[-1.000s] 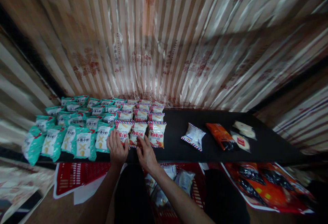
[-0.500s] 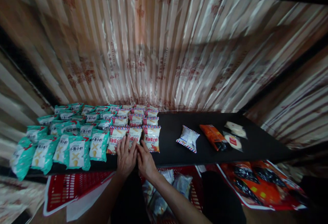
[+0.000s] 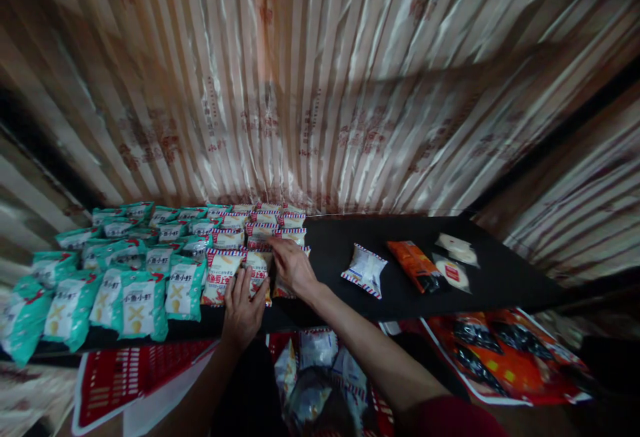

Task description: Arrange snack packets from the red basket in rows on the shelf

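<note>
Rows of white snack bags with red print and striped edges (image 3: 223, 277) stand on a black shelf (image 3: 325, 250). My left hand (image 3: 243, 307) rests with fingers apart against the front of the bags, touching the front middle one (image 3: 259, 270). My right hand (image 3: 293, 265) reaches over the right column, its fingertips at a bag in the second row (image 3: 261, 234); whether they grip it is hidden. The front right bag is mostly covered by my right hand. Left of these stand several teal snack bags (image 3: 143, 304).
A lone white bag (image 3: 365, 270), an orange bag (image 3: 413, 265) and flat clear packs (image 3: 453, 273) lie on the shelf to the right. Below are red baskets (image 3: 113, 377), one with orange bags (image 3: 515, 364). Striped sheeting (image 3: 320, 90) hangs behind.
My right hand has moved up and forward from the front row to the second row. My left hand stays at the front bags. The view has shifted slightly.
</note>
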